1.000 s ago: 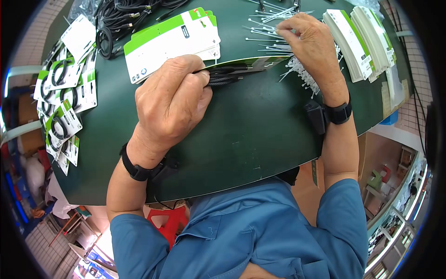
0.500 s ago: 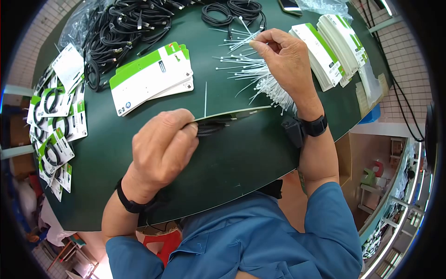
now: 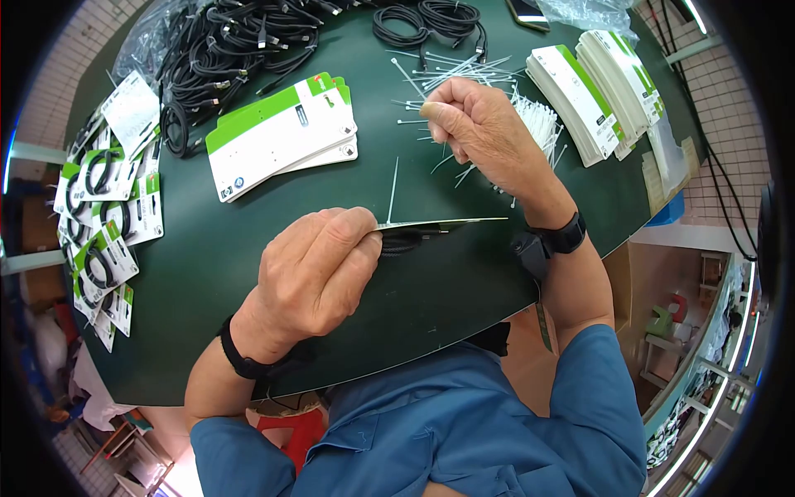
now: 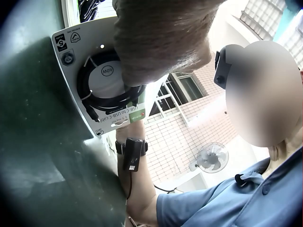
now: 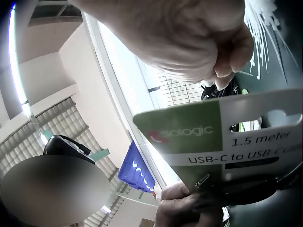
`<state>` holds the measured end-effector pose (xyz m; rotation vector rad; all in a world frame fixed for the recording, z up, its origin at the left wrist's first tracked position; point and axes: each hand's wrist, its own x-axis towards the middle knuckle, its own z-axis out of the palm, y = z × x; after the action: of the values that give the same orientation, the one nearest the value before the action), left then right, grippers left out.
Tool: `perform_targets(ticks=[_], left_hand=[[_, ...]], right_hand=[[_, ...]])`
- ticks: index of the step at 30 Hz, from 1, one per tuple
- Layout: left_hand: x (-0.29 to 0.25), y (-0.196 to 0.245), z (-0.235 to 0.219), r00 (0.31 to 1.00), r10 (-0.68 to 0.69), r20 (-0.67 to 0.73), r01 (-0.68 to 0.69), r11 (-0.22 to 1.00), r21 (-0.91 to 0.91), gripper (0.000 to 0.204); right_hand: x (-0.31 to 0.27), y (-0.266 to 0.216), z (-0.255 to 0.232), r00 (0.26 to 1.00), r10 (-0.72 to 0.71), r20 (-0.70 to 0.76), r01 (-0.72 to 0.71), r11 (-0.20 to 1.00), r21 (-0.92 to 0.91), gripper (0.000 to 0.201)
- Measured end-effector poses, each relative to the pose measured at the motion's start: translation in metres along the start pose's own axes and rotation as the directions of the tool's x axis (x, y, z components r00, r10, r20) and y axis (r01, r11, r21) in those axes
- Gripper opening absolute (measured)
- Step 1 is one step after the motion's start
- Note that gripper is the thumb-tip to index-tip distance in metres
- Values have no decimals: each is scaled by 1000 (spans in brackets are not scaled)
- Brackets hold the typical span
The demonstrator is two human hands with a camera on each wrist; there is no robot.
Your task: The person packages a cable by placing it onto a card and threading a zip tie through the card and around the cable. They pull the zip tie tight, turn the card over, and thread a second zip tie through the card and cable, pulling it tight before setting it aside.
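Note:
My left hand (image 3: 315,273) grips one end of a white and green packaging card (image 4: 106,87), seen almost edge-on in the head view. A coiled black USB-C cable (image 4: 83,82) lies against the card's face, with white ties around the coil. One thin white cable tie (image 3: 393,189) sticks up from the card's far side, beside the left fingers. Above and to the right of the card, my right hand (image 3: 489,132) pinches another white cable tie (image 3: 406,76) between thumb and fingertips, its head pointing away. Below that hand spreads a pile of loose cable ties (image 3: 537,120).
A stack of blank cards (image 3: 277,137) lies behind the left hand; more card stacks (image 3: 575,103) stand at right. Black cables (image 3: 232,54) heap at the back left, two coils (image 3: 426,21) further right. Finished cable packs (image 3: 99,199) lie at the left edge. A phone (image 3: 527,12) is at the back.
My right hand has lifted a cable tie from the pile and come nearer the held card. My left hand keeps its grip, the card now more edge-on. The head view has shifted.

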<state>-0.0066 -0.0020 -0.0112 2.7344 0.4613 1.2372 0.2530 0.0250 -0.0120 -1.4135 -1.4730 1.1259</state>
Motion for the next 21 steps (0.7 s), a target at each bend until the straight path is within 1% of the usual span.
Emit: perform_targets(ticks=[1, 2, 4, 5, 7, 9, 11, 13, 17, 19, 21], left_hand=[[1, 0, 0, 1000, 2, -2, -2, 1000, 2, 17], [1, 0, 0, 1000, 3, -3, -3, 1000, 3, 17], [0, 0, 1, 1000, -1, 2, 1, 1000, 2, 17], [0, 0, 1, 1000, 2, 1, -2, 1000, 6, 18], [0, -1, 2, 1000, 2, 1, -2, 1000, 0, 18], [-1, 0, 1, 1000, 4, -3, -4, 1000, -4, 18], [-3, 1, -3, 998, -26, 56, 28, 999, -21, 34], [-2, 1, -3, 998, -32, 54, 33, 999, -20, 34], [-3, 2, -5, 995, -55, 78, 57, 998, -21, 36], [-2, 2, -5, 996, -59, 70, 61, 998, -26, 36], [-1, 2, -6, 996, -65, 65, 68, 997, -34, 37]], right_hand=[[-1, 1, 1, 1000, -6, 6, 7, 995, -97, 19], [-1, 2, 4, 1000, 0, 9, 1, 996, -94, 19], [-1, 6, 8, 998, -68, 5, 68, 992, -103, 22], [-1, 6, 8, 998, -65, 6, 65, 993, -99, 22], [0, 7, 8, 993, -112, 42, 118, 975, -186, 24], [1, 10, 9, 992, -117, 43, 123, 973, -195, 25], [1, 11, 11, 991, -124, 47, 131, 970, -206, 26], [1, 13, 12, 990, -135, 51, 143, 962, -231, 28], [-2, 10, 13, 992, -113, 64, 125, 965, -232, 27], [-1, 13, 14, 966, -258, 14, 255, 941, -224, 24], [-1, 9, 12, 975, -223, 18, 223, 958, -179, 22]])
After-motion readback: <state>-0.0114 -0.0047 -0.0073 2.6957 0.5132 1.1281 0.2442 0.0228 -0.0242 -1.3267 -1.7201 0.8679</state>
